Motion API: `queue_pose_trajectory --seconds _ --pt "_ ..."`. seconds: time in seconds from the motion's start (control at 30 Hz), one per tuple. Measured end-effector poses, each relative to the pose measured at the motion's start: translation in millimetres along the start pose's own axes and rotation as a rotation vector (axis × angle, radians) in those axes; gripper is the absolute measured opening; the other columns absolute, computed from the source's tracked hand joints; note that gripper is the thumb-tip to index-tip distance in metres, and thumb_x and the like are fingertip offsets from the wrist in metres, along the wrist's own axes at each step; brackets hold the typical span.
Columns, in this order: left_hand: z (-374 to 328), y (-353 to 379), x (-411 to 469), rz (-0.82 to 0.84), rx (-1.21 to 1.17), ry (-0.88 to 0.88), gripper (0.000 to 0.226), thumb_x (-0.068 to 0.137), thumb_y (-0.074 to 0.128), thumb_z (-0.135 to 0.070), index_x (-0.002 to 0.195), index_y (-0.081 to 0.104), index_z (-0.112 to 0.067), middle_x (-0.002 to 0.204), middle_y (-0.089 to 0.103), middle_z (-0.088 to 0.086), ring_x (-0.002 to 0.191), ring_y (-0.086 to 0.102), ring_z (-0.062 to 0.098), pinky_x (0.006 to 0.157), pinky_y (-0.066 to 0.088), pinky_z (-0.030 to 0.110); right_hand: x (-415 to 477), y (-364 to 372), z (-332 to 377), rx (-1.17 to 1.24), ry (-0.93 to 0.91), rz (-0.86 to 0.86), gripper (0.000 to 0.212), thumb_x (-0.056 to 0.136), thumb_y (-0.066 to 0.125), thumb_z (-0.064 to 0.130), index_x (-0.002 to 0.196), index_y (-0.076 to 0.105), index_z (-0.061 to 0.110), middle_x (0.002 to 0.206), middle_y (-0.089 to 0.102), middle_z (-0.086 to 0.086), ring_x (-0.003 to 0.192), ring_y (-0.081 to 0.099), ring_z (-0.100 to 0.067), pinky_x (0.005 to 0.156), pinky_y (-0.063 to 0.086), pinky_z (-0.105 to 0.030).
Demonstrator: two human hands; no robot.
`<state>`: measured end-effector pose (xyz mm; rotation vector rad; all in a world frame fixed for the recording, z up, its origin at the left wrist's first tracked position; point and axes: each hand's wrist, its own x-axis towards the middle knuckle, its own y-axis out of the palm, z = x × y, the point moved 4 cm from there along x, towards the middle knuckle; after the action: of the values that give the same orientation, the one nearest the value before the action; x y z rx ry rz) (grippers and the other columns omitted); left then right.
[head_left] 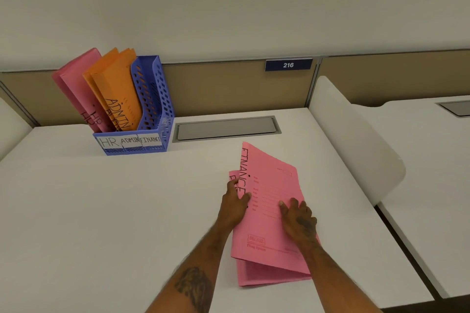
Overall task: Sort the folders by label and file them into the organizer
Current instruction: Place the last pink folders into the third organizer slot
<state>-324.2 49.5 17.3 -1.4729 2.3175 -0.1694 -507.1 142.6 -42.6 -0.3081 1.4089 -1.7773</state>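
Note:
A pink folder marked FINANCE (pixel 272 183) is tilted up off the white desk at its left edge, above a second pink folder (pixel 264 274) lying flat beneath it. My left hand (pixel 235 207) grips the top folder's left edge, thumb on top. My right hand (pixel 298 218) rests flat on its cover. At the back left stands a blue organizer (pixel 152 109) with slots labelled HR, ADMIN and FINANCE. Pink HR folders (pixel 76 89) fill the left slot, orange ADMIN folders (pixel 114 89) the middle one. No folder shows in the FINANCE slot.
A grey cable hatch (pixel 226 128) is set into the white desk (pixel 101 211) behind the folders. A white curved divider (pixel 356 140) bounds the desk on the right. A tan partition (pixel 229 86) with a plate reading 216 (pixel 288 65) runs along the back.

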Motion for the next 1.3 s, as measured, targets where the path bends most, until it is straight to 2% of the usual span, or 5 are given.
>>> queue_pose_trajectory --seconds 0.3,0.53,0.73,0.93,1.3 --pt "-55.4 -80.1 -2.7 -0.212 0.079 0.22 0.027 0.097 0.051 -0.022 0.124 0.052 -0.017 0.112 0.066 0.0 0.09 0.066 0.017 0.075 0.055 0.029 -7.3 -74.1 146.2 0.338 -0.294 -0.197 0.055 0.098 0.031 0.059 0.129 0.052 0.019 0.125 0.062 -0.006 0.102 0.062 -0.026 0.083 0.054 -0.042" --pt "-77.8 -158.4 -4.3 -0.347 0.168 0.336 0.032 0.095 0.044 -0.048 0.121 0.046 -0.031 0.104 0.068 -0.004 0.085 0.068 0.019 0.075 0.059 0.044 -48.5 -142.4 304.6 0.399 -0.556 -0.276 0.062 0.096 0.03 0.063 0.139 0.042 0.021 0.122 0.065 -0.009 0.103 0.062 -0.029 0.08 0.047 -0.038" --pt "-81.4 -231.4 -12.2 -0.438 0.357 0.46 0.039 0.103 0.043 -0.028 0.14 0.041 -0.018 0.131 0.061 0.006 0.101 0.067 0.025 0.082 0.057 0.038 -65.2 -178.3 406.9 0.4 -0.487 -0.389 0.089 0.073 0.037 0.086 0.132 0.041 0.019 0.109 0.065 -0.01 0.093 0.065 -0.032 0.081 0.056 -0.049" --pt "-70.3 -303.1 -3.5 -0.454 0.448 0.566 0.043 0.102 0.046 -0.03 0.142 0.04 -0.016 0.136 0.058 0.009 0.103 0.067 0.025 0.079 0.061 0.036 -81.6 -184.4 481.2 0.415 -0.413 -0.439 0.04 0.086 0.055 0.034 0.117 0.045 0.012 0.1 0.063 -0.009 0.086 0.063 -0.03 0.074 0.056 -0.041" --pt "-98.5 -435.7 42.7 -0.579 0.504 0.759 0.068 0.094 0.038 -0.065 0.137 0.046 -0.013 0.137 0.053 0.009 0.122 0.048 0.019 0.1 0.049 0.04 -93.1 -183.6 573.7 0.483 -0.69 -0.594 0.046 0.094 0.055 0.025 0.136 0.039 0.016 0.097 0.066 -0.013 0.069 0.062 -0.025 0.059 0.055 -0.031"
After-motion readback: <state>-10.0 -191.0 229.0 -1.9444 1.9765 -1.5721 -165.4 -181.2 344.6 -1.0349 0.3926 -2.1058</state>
